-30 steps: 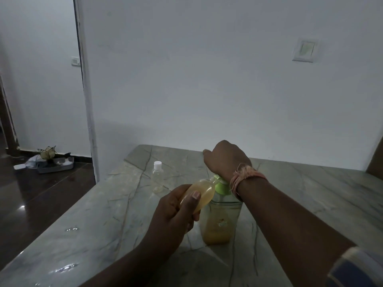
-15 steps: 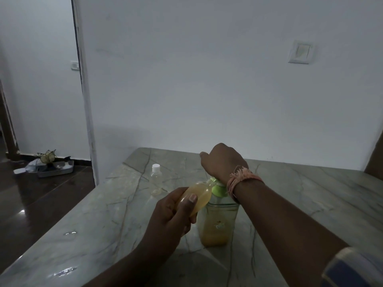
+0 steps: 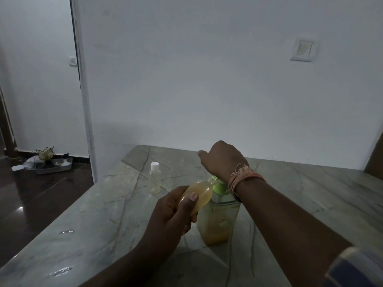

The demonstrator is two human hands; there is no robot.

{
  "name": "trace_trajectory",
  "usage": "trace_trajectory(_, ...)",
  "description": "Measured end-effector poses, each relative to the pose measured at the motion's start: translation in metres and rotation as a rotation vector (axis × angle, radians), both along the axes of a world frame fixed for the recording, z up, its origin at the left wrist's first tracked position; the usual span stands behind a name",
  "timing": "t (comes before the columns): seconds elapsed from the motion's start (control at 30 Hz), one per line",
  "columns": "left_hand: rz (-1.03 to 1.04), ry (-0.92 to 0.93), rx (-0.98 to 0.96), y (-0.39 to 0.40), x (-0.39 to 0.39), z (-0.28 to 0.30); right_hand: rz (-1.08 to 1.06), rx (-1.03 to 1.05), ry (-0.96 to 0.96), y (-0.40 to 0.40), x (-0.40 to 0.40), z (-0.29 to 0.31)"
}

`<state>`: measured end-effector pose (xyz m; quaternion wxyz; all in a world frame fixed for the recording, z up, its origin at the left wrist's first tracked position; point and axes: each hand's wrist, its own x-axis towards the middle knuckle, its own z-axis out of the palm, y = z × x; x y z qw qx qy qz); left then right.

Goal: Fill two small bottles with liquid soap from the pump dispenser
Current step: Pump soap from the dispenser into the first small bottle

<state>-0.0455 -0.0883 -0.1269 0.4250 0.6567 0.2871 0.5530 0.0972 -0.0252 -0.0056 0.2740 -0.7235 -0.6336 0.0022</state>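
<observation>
On the marble bench (image 3: 310,193) we work near its middle, with bare stone to the right and the left edge dropping to dark floor (image 3: 31,199). Our left hand (image 3: 172,214) grips a tilted small bottle (image 3: 199,193) of amber soap, its mouth at the pump dispenser (image 3: 219,216) spout. Our right hand (image 3: 223,160) presses the green pump head, fingers curled over it. A capped bottle (image 3: 154,179) stands far left, apart.
</observation>
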Motion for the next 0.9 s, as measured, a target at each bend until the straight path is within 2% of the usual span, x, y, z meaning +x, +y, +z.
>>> trace_trajectory(0.1, -0.004, -0.004, 0.0, -0.001, 0.0, 0.0, -0.003, -0.038, 0.003, -0.001, 0.0, 0.0)
trace_trajectory(0.27, -0.004, 0.009, 0.021, -0.004, -0.002, 0.002, 0.001, 0.014, -0.054, -0.002, -0.002, 0.003)
trace_trajectory(0.47, -0.018, 0.01, 0.023, -0.002, 0.0, 0.001, 0.003, -0.072, 0.054, 0.008, 0.003, -0.002)
trace_trajectory(0.53, -0.023, 0.0, 0.018, -0.001, -0.001, 0.0, -0.013, -0.097, 0.024, 0.007, 0.002, -0.001)
trace_trajectory(0.63, -0.015, -0.014, 0.018, -0.002, -0.001, 0.002, -0.017, -0.044, -0.043, 0.001, -0.001, 0.001)
trace_trajectory(0.9, -0.024, 0.0, 0.027, 0.0, -0.001, 0.0, -0.011, 0.0, 0.012, 0.003, 0.001, -0.001)
